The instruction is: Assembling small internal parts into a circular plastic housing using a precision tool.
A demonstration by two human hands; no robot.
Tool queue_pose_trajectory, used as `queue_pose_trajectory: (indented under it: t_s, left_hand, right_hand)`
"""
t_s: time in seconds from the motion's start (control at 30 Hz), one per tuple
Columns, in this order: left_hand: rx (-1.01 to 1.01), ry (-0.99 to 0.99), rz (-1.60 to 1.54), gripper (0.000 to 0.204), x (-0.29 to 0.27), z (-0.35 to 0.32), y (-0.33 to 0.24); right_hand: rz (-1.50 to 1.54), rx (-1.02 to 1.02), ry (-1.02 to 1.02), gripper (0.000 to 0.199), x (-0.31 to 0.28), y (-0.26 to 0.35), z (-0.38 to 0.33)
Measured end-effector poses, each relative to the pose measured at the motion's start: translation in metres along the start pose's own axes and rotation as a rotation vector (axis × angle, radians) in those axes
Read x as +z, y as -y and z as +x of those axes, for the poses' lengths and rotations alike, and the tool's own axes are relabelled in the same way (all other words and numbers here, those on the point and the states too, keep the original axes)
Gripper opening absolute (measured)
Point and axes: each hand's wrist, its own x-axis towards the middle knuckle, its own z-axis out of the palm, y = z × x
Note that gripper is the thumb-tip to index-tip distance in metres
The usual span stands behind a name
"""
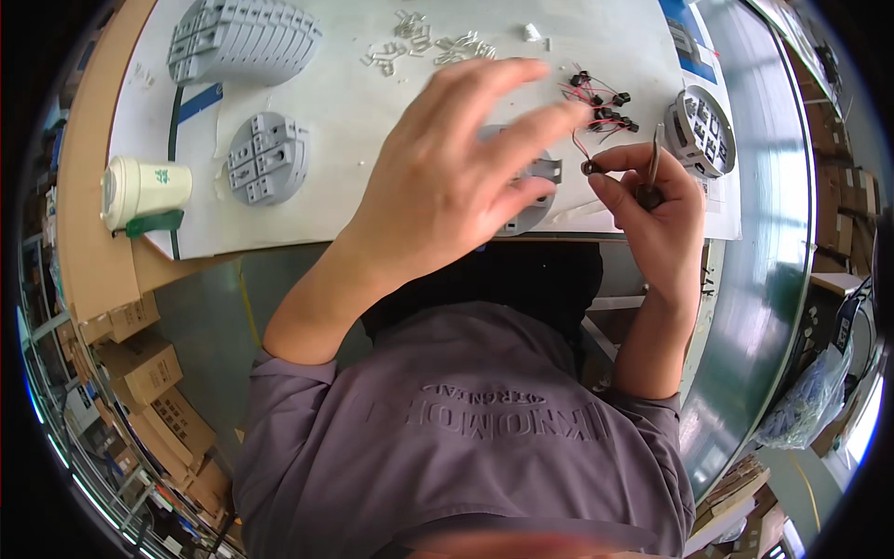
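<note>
Well, from where I sit, nearest to me is my right hand [656,200], and I take the round grey base [545,182] under my left hand as my landmark. My right hand is just to the right of that base, its grip narrow: thumb and forefinger pinch a small black ring part with a red lead [589,168], and a slim metal tool [655,158] is tucked upright in the same fist. My left hand [447,177] hovers over the base with fingers spread wide and holds nothing; it hides most of the base, so I cannot tell how many of its slots are filled.

Just beyond the base, to its upper right, lies a loose clutch of black ring parts with red leads [605,102], so I judge a good many are yet to be fitted. Further right of the base a finished-looking round grey unit [700,130] stands on edge near the rim of the surface [372,102]. Left of the base lies a second grey base [268,158], apparently untouched, and beyond that a long stack of grey bases [244,39]. Small clear clips [428,47] are scattered behind the base. A paper cup [144,189] lies far left. I reckon the work is at an early-to-middle stage.
</note>
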Motion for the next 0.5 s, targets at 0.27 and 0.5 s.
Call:
queue_pose_trajectory:
  t_s: [0.27, 0.5]
  left_hand:
    - [-0.176, 0.192, -0.381, 0.023, -0.022, -0.019, -0.002]
    - [-0.839, 0.378, -0.963, 0.012, -0.029, -0.023, -0.007]
  right_hand:
    - [0.064, -0.413, 0.000, 0.025, 0.034, 0.017, -0.011]
    - [0.053, -0.473, 0.025, 0.027, 0.046, 0.004, -0.012]
